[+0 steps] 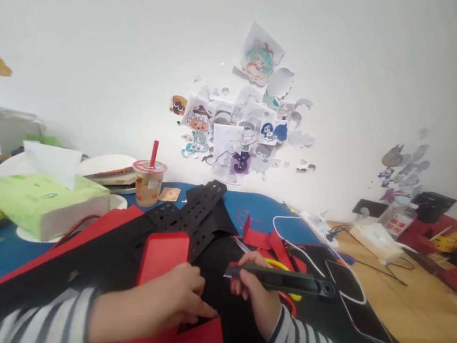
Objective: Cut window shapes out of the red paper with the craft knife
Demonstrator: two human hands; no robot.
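Note:
My right hand [256,291] is closed around a box cutter [291,280] with a dark green handle, its blade end pointing left. A small red scrap [235,285] shows at the fingertips of that hand. My left hand [177,300] is curled, with its index finger reaching onto the edge of a red card piece [205,341] that has a dark opening in it. Its thumb is hidden. Just behind the left hand lies a shallow red tray-like piece [165,254] with a raised rim. Black card sheets with cut-out holes [186,216] lie beyond it.
A lidded drink cup with a red straw [148,183] and a green tissue box [49,204] stand at the left. Red scraps [260,239], a white cable [305,247] and two dark phone-like slabs [365,319] lie at the right. A power strip [376,240] sits further right.

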